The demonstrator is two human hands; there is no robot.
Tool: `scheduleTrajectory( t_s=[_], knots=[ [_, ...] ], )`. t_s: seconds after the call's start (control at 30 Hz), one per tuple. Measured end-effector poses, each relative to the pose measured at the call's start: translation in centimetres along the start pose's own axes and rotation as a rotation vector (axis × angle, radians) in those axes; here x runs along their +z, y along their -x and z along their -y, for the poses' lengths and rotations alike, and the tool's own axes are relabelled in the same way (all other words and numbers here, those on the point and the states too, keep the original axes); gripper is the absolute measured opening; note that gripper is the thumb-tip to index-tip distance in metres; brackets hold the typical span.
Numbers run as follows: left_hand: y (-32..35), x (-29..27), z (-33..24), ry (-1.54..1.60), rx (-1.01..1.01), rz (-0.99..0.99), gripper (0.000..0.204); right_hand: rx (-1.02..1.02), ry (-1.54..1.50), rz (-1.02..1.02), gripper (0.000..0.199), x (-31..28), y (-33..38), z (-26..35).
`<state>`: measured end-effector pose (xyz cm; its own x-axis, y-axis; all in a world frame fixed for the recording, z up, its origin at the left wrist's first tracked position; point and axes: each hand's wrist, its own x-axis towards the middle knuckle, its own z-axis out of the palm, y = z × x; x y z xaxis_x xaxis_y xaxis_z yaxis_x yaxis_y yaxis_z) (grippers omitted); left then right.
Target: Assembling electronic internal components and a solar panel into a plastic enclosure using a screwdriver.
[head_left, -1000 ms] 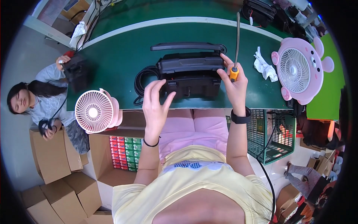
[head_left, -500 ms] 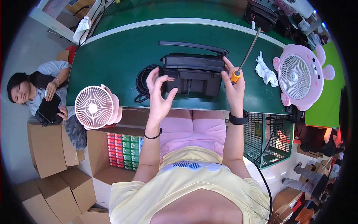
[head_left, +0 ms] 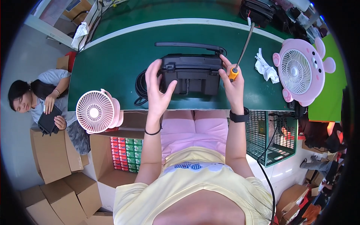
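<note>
Screwdriver [head_left: 233, 73] in right hand [head_left: 234, 89]; left hand [head_left: 156, 90] at black case [head_left: 195, 65].

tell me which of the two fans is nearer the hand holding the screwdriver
The pink, eared fan, right of the right hand and its screwdriver; the other, a plain round fan, is at the left, beyond the left hand.

Black case [head_left: 192, 64], dark green bench [head_left: 112, 65], plenty of pink
Yellow-orange-handled screwdriver [head_left: 233, 75], pink eared fan [head_left: 301, 72] with a white grille [head_left: 290, 80], pink trousers [head_left: 195, 129] too, plus a pale yellow shirt [head_left: 191, 178] with blue-striped print [head_left: 188, 165] and packs [head_left: 126, 153] in red and green.
</note>
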<state>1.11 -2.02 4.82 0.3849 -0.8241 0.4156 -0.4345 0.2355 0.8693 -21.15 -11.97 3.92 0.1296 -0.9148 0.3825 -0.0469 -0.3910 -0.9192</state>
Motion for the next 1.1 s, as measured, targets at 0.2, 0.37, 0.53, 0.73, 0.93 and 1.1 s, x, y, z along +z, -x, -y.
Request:
scheduleTrajectory(
  t_s=[0.2,0.37,0.53,0.73,0.93,1.1],
  knots=[
    [0.1,0.1,1.9,0.151,0.069,0.033,0.044,0.0,-0.026,-0.016,0.029,0.1,0.5,0.6],
    [1.3,0.8,2.0,0.267,0.04,-0.011,0.046,-0.009,-0.02,-0.211,0.024,0.4,2.9,1.3],
    [1.6,1.4,1.3,0.245,0.009,-0.043,0.047,0.023,0.031,-0.152,0.024,0.7,4.5,2.6],
    [1.8,1.4,1.5,0.261,0.003,-0.055,0.047,0.047,-0.406,-0.064,0.024,1.0,4.1,3.6],
    [1.8,1.5,1.2,0.295,-0.013,-0.067,0.044,0.103,-0.317,-0.011,0.026,0.9,3.9,3.0],
    [1.7,1.6,1.0,0.295,-0.029,-0.055,0.045,0.153,-0.317,-0.071,0.034,1.7,3.5,2.3]
  ],
)
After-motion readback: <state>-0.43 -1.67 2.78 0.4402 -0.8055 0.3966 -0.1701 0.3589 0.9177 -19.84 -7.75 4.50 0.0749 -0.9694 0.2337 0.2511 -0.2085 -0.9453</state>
